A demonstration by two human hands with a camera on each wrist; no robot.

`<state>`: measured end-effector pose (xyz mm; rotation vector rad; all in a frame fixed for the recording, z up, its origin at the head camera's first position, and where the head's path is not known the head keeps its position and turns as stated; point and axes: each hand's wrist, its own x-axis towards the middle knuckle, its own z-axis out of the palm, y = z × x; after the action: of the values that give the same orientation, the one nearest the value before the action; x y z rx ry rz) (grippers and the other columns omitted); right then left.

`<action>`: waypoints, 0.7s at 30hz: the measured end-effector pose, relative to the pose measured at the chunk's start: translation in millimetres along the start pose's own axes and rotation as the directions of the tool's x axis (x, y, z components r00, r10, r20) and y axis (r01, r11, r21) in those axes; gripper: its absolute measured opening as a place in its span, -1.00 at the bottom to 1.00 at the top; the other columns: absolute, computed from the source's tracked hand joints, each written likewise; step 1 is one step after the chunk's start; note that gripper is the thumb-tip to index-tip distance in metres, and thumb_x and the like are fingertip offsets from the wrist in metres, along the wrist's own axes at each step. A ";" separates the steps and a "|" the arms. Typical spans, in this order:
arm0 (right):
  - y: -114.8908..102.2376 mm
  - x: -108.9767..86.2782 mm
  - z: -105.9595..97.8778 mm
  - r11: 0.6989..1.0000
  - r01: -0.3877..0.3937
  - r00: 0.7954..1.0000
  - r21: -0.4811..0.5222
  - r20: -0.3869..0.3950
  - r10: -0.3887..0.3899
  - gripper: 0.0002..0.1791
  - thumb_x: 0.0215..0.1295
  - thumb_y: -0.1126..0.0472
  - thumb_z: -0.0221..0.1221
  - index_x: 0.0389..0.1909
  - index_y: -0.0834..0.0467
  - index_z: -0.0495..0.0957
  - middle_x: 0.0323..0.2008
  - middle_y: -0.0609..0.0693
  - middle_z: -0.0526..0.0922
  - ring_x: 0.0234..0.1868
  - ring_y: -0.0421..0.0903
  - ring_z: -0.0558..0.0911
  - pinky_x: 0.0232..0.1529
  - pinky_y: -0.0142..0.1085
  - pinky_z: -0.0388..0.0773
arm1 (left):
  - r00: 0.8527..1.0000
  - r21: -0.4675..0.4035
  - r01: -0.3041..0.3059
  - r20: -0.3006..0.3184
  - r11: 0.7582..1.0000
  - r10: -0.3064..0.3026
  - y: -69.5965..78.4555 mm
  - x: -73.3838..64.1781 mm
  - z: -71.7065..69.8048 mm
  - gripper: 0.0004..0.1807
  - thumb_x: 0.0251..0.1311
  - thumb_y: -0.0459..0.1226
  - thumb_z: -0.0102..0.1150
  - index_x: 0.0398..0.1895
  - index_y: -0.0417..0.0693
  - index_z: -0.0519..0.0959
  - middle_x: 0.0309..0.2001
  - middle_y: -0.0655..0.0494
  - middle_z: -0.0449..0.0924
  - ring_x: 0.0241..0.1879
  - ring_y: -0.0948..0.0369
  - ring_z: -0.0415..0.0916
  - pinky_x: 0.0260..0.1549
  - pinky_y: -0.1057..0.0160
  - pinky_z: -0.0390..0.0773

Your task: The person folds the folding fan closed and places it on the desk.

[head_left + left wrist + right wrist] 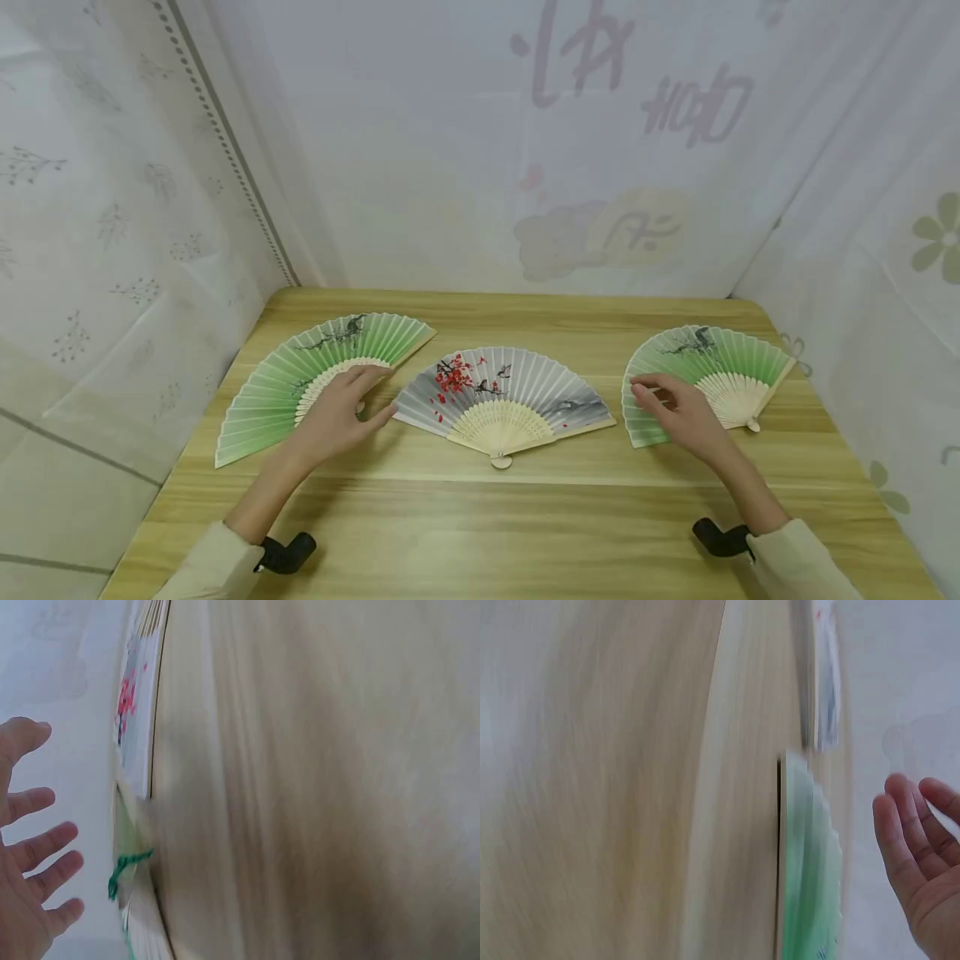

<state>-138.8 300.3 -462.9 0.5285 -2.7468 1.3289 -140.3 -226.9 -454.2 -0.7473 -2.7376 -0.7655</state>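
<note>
Three folding fans lie spread on the table. On the left is a green fan [262,408] with a dark branch painting; its pivot end is behind my left hand [341,417]. A green cord [129,864] shows by that end in the left wrist view. In the middle lies a grey fan [532,387] with red blossoms and pale wooden ribs. My right hand [682,412] is over the left part of another green fan [738,358]. Both hands are above the fans with nothing in them, their fingers extended and slightly bent.
The wooden table [495,533] has white cloth walls around its back and sides. Dark lettering and pale prints mark the back cloth [420,167]. A black wrist mount [288,553] sits at the left sleeve, and another black mount [720,538] at the right one.
</note>
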 end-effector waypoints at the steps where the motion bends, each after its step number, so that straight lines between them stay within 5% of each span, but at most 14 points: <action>1: -0.4 -1.4 2.2 0.998 -0.016 1.000 0.066 0.007 0.016 -0.65 0.60 0.19 0.07 0.16 0.38 0.55 -0.06 0.24 0.66 -0.17 0.12 0.72 -0.18 -0.10 0.69 | 1.000 -0.025 0.002 -0.005 1.000 -0.002 2.3 -1.5 2.4 -0.43 0.24 -0.19 0.41 0.24 -0.30 0.53 0.14 -0.22 0.55 0.11 -0.18 0.49 0.05 -0.20 0.49; 3: -1.1 -2.4 7.5 0.977 -0.055 0.998 0.207 0.037 0.048 -0.66 0.61 0.22 0.05 0.12 0.42 0.55 -0.12 0.32 0.66 -0.25 0.15 0.73 -0.25 -0.12 0.71 | 1.000 -0.068 0.020 -0.005 0.997 -0.021 5.1 -4.1 6.5 -0.46 0.21 -0.23 0.44 0.20 -0.28 0.56 0.05 -0.15 0.60 0.01 -0.10 0.55 -0.04 -0.14 0.55; 8: -6.7 -4.2 26.0 0.856 -0.241 0.965 0.456 0.207 0.161 -0.58 0.62 0.18 0.03 0.07 0.53 0.50 -0.14 0.40 0.63 -0.27 0.16 0.74 -0.26 -0.06 0.71 | 0.992 -0.103 0.108 0.072 0.989 -0.100 8.5 -9.7 13.8 -0.54 0.15 -0.24 0.51 0.09 -0.23 0.62 -0.19 0.00 0.65 -0.25 0.10 0.61 -0.24 0.05 0.61; 11: -12.6 -5.7 36.1 0.796 -0.340 0.931 0.501 0.300 0.209 -0.53 0.62 0.13 0.04 0.10 0.56 0.47 -0.11 0.39 0.64 -0.28 0.12 0.75 -0.24 -0.06 0.71 | 0.986 -0.102 0.147 0.096 0.984 -0.137 11.0 -11.9 17.4 -0.59 0.12 -0.24 0.54 0.00 -0.20 0.66 -0.29 0.08 0.66 -0.36 0.21 0.58 -0.35 0.16 0.60; 21: -21.1 -13.2 58.1 0.667 -0.484 0.863 0.566 0.434 0.258 -0.54 0.58 0.15 0.10 0.09 0.56 0.47 -0.12 0.29 0.69 -0.31 0.00 0.75 -0.28 -0.16 0.72 | 0.966 -0.103 0.260 0.039 0.960 -0.257 20.5 -15.7 29.3 -0.60 0.11 -0.21 0.54 -0.05 -0.21 0.66 -0.44 0.27 0.59 -0.49 0.35 0.50 -0.44 0.22 0.55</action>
<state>-113.5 247.2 -486.1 0.1802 -2.6258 2.5872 -118.0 -202.7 -475.2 -0.4229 -2.8718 -0.9692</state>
